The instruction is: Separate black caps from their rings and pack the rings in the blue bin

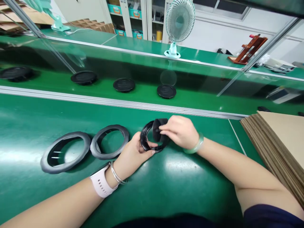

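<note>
My left hand (139,148) grips the lower left side of a glossy black ring (143,139), held tilted above the green bench. Between the thumb and fingers of my right hand (179,131) is a dark, soft-looking black piece (156,129), at the ring's upper right side. Whether that piece touches the ring all along its edge I cannot tell. To the left of my left hand, two larger grey-black rings lie side by side on the bench: a nearer ring (82,158) and a second ring (124,134) almost touching it.
Beyond a metal rail (99,100), several round black discs (123,85) lie on a green conveyor belt (142,95). Stacked cardboard sheets (282,126) stand at the right. A fan (180,22) and a brown wooden stand (251,49) are on the far bench.
</note>
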Demonstrator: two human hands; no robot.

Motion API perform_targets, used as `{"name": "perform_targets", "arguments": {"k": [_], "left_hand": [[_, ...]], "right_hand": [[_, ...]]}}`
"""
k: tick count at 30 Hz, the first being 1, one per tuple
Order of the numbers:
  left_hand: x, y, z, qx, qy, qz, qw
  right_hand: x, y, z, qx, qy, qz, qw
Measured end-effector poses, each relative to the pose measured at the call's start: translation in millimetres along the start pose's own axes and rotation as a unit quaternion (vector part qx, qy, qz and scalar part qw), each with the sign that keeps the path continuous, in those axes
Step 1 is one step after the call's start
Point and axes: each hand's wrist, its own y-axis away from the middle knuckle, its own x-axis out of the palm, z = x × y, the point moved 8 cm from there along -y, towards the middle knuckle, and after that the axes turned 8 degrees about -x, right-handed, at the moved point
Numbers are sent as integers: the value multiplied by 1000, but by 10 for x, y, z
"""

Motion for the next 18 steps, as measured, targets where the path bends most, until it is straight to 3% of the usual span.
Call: {"name": "perform_targets", "arguments": {"k": [4, 11, 18], "left_hand": [[-49, -16, 44, 5, -52, -24, 998], [-64, -13, 86, -11, -59, -29, 998], [-64, -26, 69, -13, -27, -30, 999]], "right_hand": [[233, 84, 263, -56, 34, 37, 997], [264, 126, 253, -70, 56, 64, 994], [295, 172, 211, -49, 8, 54, 997]]}}
